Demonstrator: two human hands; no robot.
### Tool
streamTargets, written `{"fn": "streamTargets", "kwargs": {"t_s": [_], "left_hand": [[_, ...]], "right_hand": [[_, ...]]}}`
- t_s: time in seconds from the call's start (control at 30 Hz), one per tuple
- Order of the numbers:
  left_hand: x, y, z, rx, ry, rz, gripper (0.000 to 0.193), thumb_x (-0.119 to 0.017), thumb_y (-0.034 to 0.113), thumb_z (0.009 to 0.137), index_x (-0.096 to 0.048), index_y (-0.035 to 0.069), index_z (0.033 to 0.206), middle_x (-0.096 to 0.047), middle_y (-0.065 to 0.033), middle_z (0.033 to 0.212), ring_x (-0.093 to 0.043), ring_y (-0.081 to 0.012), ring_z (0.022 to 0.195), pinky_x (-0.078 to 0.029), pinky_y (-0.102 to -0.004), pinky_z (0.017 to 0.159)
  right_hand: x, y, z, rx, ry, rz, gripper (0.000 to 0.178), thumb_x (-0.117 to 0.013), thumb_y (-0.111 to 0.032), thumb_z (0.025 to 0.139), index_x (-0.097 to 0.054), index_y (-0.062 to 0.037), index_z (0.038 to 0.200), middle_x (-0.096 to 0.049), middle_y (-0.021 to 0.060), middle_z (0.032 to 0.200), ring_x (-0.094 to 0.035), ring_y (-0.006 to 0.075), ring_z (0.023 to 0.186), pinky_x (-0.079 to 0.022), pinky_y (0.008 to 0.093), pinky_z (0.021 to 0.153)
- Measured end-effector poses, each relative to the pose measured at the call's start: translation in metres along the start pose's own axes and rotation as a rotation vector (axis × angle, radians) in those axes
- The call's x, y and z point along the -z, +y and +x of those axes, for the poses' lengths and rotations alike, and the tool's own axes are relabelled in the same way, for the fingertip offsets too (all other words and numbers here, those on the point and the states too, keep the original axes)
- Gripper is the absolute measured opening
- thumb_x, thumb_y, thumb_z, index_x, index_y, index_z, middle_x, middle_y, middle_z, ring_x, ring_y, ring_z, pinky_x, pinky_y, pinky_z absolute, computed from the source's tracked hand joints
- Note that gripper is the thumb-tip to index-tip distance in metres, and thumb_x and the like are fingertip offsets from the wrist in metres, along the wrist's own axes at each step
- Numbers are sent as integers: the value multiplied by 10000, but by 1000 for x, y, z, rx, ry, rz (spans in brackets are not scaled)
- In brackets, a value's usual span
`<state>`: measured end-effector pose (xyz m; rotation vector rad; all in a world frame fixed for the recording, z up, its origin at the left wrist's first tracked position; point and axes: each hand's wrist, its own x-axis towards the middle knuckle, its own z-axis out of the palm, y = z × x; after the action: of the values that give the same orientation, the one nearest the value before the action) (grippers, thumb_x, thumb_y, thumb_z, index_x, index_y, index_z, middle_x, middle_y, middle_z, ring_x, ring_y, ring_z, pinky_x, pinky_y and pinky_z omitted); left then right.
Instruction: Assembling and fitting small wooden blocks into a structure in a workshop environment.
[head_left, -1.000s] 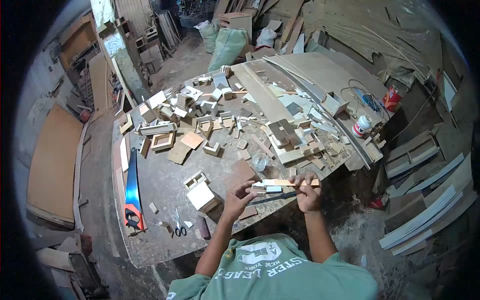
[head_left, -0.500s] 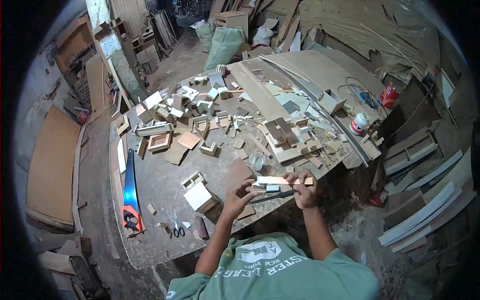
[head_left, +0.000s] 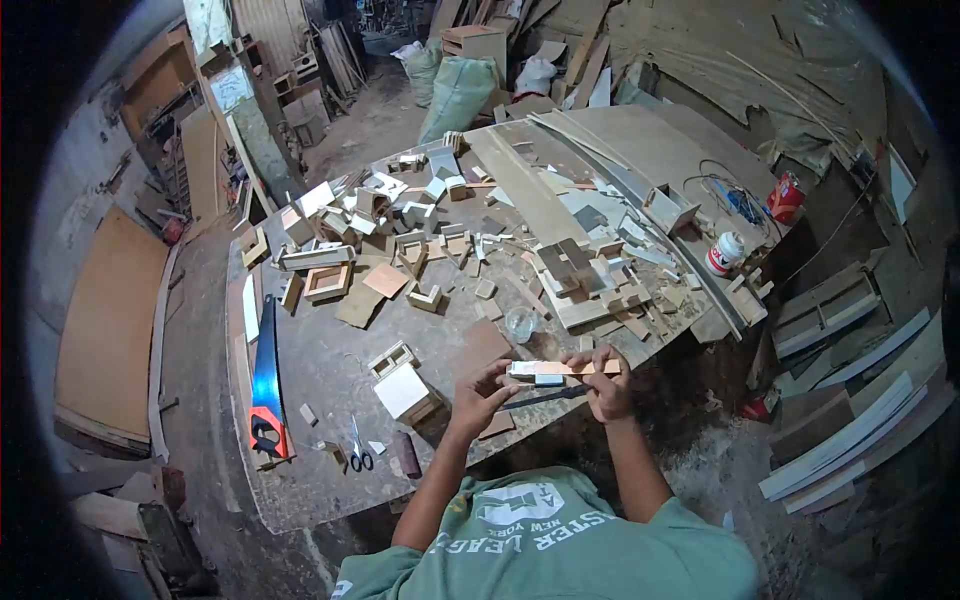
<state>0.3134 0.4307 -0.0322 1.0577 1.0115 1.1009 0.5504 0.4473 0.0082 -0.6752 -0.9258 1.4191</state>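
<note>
Near the table's front edge, I hold a narrow wooden strip (head_left: 575,368) level between both hands. My left hand (head_left: 482,395) is closed at its left end, which looks whitish. The fingers of my right hand (head_left: 606,385) are bent round its right end. Just below the strip shows a small pale-blue block (head_left: 549,380); whether a hand touches it I cannot tell. A dark slender bar (head_left: 545,397) lies closer to me, running between the hands. Beyond them stands a small clear glass jar (head_left: 521,323).
A saw (head_left: 267,370) with an orange and black handle lies at the left, scissors (head_left: 360,448) nearer me. A white-topped wooden box (head_left: 405,393) stands left of my hands. Wood offcuts (head_left: 400,225) crowd the table's far part. A white bottle (head_left: 724,253) stands at the right.
The strip has shifted slightly left and toward me with both hands, covering the small block near its left end. The head view has moved slightly.
</note>
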Motion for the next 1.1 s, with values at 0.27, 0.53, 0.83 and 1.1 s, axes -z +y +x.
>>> {"fn": "streamTargets", "kwargs": {"t_s": [0.27,0.53,0.83,1.1], "left_hand": [[4,-3,-5,-78,106,-112,466,-706,-47,808,-566,-37,1252,-648,-37,949,-606,-91,841,-497,-231,766],[1,-2,-8,-111,177,-44,430,-684,-40,825,-571,-41,1240,-649,-16,873,-596,-69,788,-484,-207,724],[2,-1,-10,-131,246,-43,412,-703,-48,808,-590,-28,1204,-642,-19,843,-593,-71,767,-479,-205,691],[8,-9,-10,-218,323,-135,445,-696,-51,813,-573,-15,1239,-617,2,842,-573,-59,773,-479,-204,700]], "right_hand": [[2,-12,-3,55,24,35,209,-451,111,667,-407,-57,783,-644,193,882,-624,363,1028,-455,504,977],[-5,0,-3,105,-47,-47,225,-441,117,654,-415,-46,806,-635,210,890,-619,366,1007,-451,498,975],[-21,-5,-1,132,-39,-79,230,-453,145,662,-404,-53,768,-658,204,928,-638,323,1017,-477,434,940],[2,0,-2,147,6,4,204,-495,122,725,-443,-38,840,-648,184,946,-644,302,967,-490,482,942]]}}
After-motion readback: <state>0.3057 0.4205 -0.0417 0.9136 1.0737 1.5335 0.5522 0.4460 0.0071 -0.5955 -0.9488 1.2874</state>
